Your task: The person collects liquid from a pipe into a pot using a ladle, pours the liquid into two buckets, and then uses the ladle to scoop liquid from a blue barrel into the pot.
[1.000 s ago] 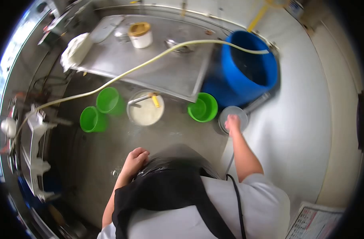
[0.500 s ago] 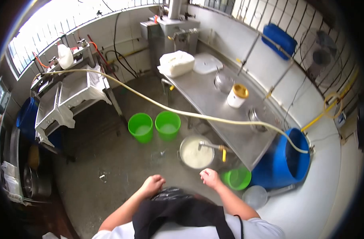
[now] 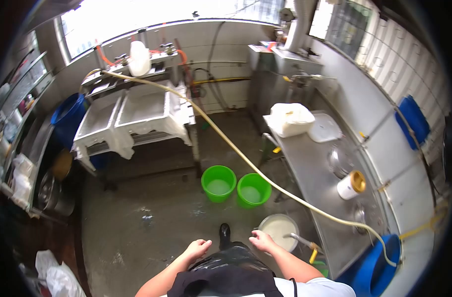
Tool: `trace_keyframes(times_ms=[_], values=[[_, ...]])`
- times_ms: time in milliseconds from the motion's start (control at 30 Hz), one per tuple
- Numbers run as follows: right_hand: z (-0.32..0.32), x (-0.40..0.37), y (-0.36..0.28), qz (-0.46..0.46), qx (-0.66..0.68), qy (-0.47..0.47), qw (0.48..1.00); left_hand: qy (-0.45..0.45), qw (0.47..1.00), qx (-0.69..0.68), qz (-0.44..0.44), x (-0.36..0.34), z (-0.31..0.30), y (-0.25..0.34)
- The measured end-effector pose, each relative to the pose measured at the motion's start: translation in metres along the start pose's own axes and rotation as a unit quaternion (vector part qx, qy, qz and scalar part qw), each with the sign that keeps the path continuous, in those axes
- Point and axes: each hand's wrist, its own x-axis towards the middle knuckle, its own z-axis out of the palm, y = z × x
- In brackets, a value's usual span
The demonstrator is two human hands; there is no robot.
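- The pot, round and full of pale liquid, stands on the floor, low in the view and just right of its middle; directions below are taken from it.
- Right hand: at the pot's 8 o'clock edge, fingers curled nearly shut, nothing seen in them; I cannot tell whether it touches the rim.
- Left hand: well apart at 9 o'clock, fingers curled in loosely, nothing seen in them.
- Boot: dark, at 9 o'clock, between the two hands.
- Tap: comes in from 4 o'clock, its spout over the pot, its yellow handle outside the rim.
- Near bucket: green, at 11 o'clock, with cloudy liquid inside.
- Far bucket: also green, at 10 o'clock, just beside the first, liquid in it too.
- Surface: steel, running from 3 round to 12 o'clock, bearing a lidded tub at 2 o'clock and a white bundle at 12.
- Barrel: blue, between 3 and 4 o'clock.
- Hose: pale, passing above both buckets from the barrel towards 10 o'clock.
- Trays: two, cloth-draped, between 10 and 11 o'clock.
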Motion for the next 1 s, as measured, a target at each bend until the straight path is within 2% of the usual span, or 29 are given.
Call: trace_keyframes(times_ms=[100,167,200,233,300,367,433,467,500,533,567,633,667,700,733,767,800,833,867,900,933,1000], values=[[0.007,0.096,0.024,0.076,0.017,-0.018,0.997,0.041,0.997,-0.034,-0.058,0.061,-0.027,-0.015],[0.004,0.149,0.031,0.079,-0.057,0.011,0.995,0.084,0.986,-0.049,-0.137,0.094,-0.050,-0.024],[-0.005,0.171,0.027,0.118,-0.037,-0.026,0.992,0.107,0.982,-0.047,-0.151,0.114,-0.062,-0.033],[0.001,0.199,0.042,0.088,-0.086,0.011,0.992,0.113,0.979,-0.047,-0.162,0.137,-0.075,-0.033],[0.021,0.263,0.088,0.113,-0.035,0.028,0.993,0.114,0.977,-0.004,-0.178,0.172,-0.096,-0.039],[0.030,0.304,0.116,0.117,-0.009,0.056,0.992,0.159,0.976,0.001,-0.146,0.203,-0.106,-0.026],[0.039,0.337,0.138,0.082,-0.020,0.100,0.991,0.152,0.975,-0.014,-0.161,0.240,-0.113,-0.013],[0.044,0.355,0.148,0.132,0.040,0.100,0.985,0.157,0.972,-0.010,-0.177,0.262,-0.111,-0.009],[0.056,0.378,0.170,0.136,0.064,0.105,0.983,0.163,0.968,-0.007,-0.190,0.287,-0.110,-0.007],[0.026,0.369,0.109,0.210,0.179,0.078,0.958,0.143,0.973,-0.015,-0.180,0.317,-0.107,-0.014],[0.020,0.377,0.087,0.243,0.212,0.103,0.941,0.124,0.977,-0.026,-0.172,0.348,-0.104,-0.024],[0.070,0.438,0.182,0.224,0.166,0.142,0.950,0.121,0.980,0.007,-0.157,0.410,-0.096,-0.027],[0.074,0.452,0.189,0.253,0.186,0.128,0.941,0.107,0.984,-0.003,-0.141,0.447,-0.092,-0.042],[0.076,0.466,0.192,0.281,0.204,0.110,0.931,0.135,0.983,-0.004,-0.122,0.483,-0.085,-0.061],[0.089,0.484,0.207,0.319,0.251,0.105,0.908,0.133,0.984,-0.005,-0.116,0.508,-0.085,-0.056],[0.101,0.496,0.222,0.357,0.299,0.105,0.879,0.134,0.981,-0.013,-0.140,0.547,-0.080,-0.075],[0.104,0.501,0.208,0.421,0.370,0.121,0.819,0.132,0.977,-0.067,-0.153,0.567,-0.076,-0.066],[0.106,0.512,0.193,0.476,0.436,0.142,0.750,0.145,0.975,-0.089,-0.146,0.607,-0.067,-0.094],[0.118,0.525,0.211,0.489,0.429,0.145,0.745,0.103,0.967,-0.116,-0.201,0.605,-0.068,-0.049],[0.127,0.536,0.228,0.487,0.492,0.171,0.701,0.075,0.969,-0.145,-0.184,0.633,-0.061,-0.062],[0.137,0.545,0.243,0.478,0.553,0.198,0.654,0.031,0.958,-0.169,-0.231,0.653,-0.060,-0.060],[0.145,0.549,0.247,0.468,0.558,0.204,0.654,0.048,0.956,-0.177,-0.230,0.688,-0.039,-0.064]])
